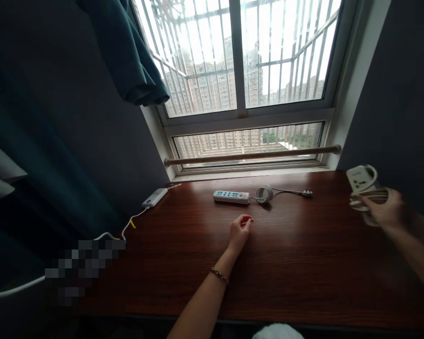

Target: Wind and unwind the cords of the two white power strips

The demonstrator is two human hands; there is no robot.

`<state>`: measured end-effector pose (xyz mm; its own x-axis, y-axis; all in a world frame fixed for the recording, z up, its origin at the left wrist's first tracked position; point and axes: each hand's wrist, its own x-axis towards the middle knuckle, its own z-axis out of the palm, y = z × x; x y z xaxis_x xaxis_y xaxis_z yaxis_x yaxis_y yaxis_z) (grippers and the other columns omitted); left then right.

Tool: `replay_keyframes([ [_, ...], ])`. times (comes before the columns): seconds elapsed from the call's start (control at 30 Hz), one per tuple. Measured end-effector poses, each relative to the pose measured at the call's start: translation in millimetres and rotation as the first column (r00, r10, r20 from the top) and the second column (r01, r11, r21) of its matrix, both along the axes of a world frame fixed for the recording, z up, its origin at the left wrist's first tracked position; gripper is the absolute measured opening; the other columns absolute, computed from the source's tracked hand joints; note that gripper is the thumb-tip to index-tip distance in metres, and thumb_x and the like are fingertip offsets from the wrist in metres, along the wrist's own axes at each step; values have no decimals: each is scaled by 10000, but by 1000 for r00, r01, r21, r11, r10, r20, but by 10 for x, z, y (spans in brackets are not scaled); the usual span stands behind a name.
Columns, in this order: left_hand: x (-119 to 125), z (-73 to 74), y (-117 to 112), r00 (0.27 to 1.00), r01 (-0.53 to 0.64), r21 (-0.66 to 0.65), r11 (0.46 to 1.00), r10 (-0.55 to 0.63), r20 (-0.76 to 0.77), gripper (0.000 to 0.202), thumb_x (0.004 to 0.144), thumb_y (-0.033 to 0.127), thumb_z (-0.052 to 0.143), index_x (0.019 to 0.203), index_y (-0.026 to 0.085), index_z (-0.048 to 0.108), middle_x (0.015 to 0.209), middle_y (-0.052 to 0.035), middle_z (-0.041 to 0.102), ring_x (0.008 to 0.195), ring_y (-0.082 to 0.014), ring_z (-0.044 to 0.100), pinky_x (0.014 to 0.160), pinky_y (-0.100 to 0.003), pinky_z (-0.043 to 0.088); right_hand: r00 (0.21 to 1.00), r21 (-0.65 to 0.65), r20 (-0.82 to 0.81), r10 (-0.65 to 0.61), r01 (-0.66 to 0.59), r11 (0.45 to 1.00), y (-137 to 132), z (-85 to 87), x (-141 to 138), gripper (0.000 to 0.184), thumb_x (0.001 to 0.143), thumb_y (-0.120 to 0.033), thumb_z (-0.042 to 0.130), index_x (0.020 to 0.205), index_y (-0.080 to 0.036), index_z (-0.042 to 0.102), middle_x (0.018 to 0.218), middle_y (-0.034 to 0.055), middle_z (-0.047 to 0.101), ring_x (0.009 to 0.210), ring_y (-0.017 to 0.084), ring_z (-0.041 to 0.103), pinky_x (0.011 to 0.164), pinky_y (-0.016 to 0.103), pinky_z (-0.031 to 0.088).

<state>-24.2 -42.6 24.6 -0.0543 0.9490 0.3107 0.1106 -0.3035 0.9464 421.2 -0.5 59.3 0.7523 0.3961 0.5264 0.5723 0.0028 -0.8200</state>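
My left hand (239,231) rests on the table with its fingers curled in, and nothing shows between them. Just beyond it lies a white power strip (231,197) with teal sockets. Its grey cord is wound into a coil (265,194), and the plug (307,192) points right. At the far right, my right hand (390,210) is closed around a second white power strip (361,178), gripping it by its bundled cord (372,197). That strip is tilted up, apparently just above the table, and is slightly blurred. My palm hides part of the bundle.
A white adapter-like box (155,198) with a white cable (134,216) lies at the table's left edge. The brown wooden table (286,263) meets a window with a rail (254,156). A blue curtain (134,70) hangs at left; a blurred-out patch covers the lower left.
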Motion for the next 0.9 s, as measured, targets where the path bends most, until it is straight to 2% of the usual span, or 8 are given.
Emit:
replay_keyframes([
  [0.07, 37, 17, -3, 995, 57, -33, 998, -54, 83, 215, 748, 346, 600, 845, 154, 614, 832, -90, 687, 845, -207, 646, 807, -358, 491, 906, 200, -267, 329, -282, 938, -169, 123, -724, 667, 438, -462, 808, 1000, -178, 588, 1044, 161, 626, 899, 266, 607, 766, 400, 439],
  [0.17, 70, 27, -6, 972, 166, -81, 983, -149, 184, 344, 761, 415, 592, 948, 126, 591, 910, -128, 684, 908, -226, 643, 842, -379, 484, 362, 442, -519, 774, -661, 606, -354, 189, -1811, 550, 570, -498, 745, 1000, -194, 586, 953, 79, 658, 704, 200, 625, 666, 361, 489],
  [0.27, 91, 39, -17, 919, 299, -151, 942, -243, 309, 467, 798, 469, 533, 1118, 129, 533, 1067, -160, 645, 974, -234, 625, 837, -373, 490, 13, 568, -585, 811, -708, 421, -404, 82, -2634, 463, 612, -473, 736, 940, -184, 585, 839, 40, 676, 624, 186, 620, 571, 320, 498],
  [0.37, 134, 60, -53, 802, 456, -176, 872, -317, 506, 596, 784, 484, 550, 1285, 190, 412, 1224, -152, 566, 1018, -240, 602, 800, -354, 506, -74, 629, -592, 802, -665, 403, -390, -106, -3058, 438, 618, -446, 745, 922, -177, 581, 812, 26, 681, 659, 187, 631, 584, 299, 510],
  [0.57, 221, 73, -157, 754, 558, -120, 821, -442, 486, 873, 560, 147, 775, 1326, 245, 367, 1270, -117, 541, 1093, -277, 557, 880, -357, 486, 17, 551, -612, 791, -709, 441, -376, -389, -3090, 489, 663, -514, 680, 1015, -206, 538, 934, 31, 648, 833, 209, 624, 740, 342, 513],
  [0.67, 221, 63, -168, 768, 507, -162, 847, -359, 530, 905, 552, 135, 761, 1341, 253, 335, 1235, -117, 564, 1056, -289, 579, 828, -374, 518, 305, 300, -476, 825, -825, 479, -378, -446, -3025, 557, 678, -567, 627, 1080, -195, 526, 1045, 75, 568, 1007, 247, 542, 881, 405, 452],
  [0.77, 231, 44, -165, 778, 439, -154, 885, -289, 557, 932, 535, 129, 757, 1345, 259, 313, 1218, -111, 575, 1057, -294, 579, 834, -405, 515, 617, 51, -160, 771, -775, 630, -422, -446, -2992, 608, 682, -562, 620, 1138, -176, 503, 1184, 123, 418, 1140, 286, 410, 1007, 472, 321],
  [0.9, 275, -3, -167, 839, 332, -65, 941, -263, 477, 814, 589, 170, 736, 1311, 237, 367, 1251, -102, 554, 1125, -270, 537, 938, -424, 449, 721, 5, 182, 668, -680, 733, -537, -380, -2978, 479, 668, -476, 678, 1000, -185, 493, 1076, 118, 424, 1039, 282, 425, 931, 467, 370],
])
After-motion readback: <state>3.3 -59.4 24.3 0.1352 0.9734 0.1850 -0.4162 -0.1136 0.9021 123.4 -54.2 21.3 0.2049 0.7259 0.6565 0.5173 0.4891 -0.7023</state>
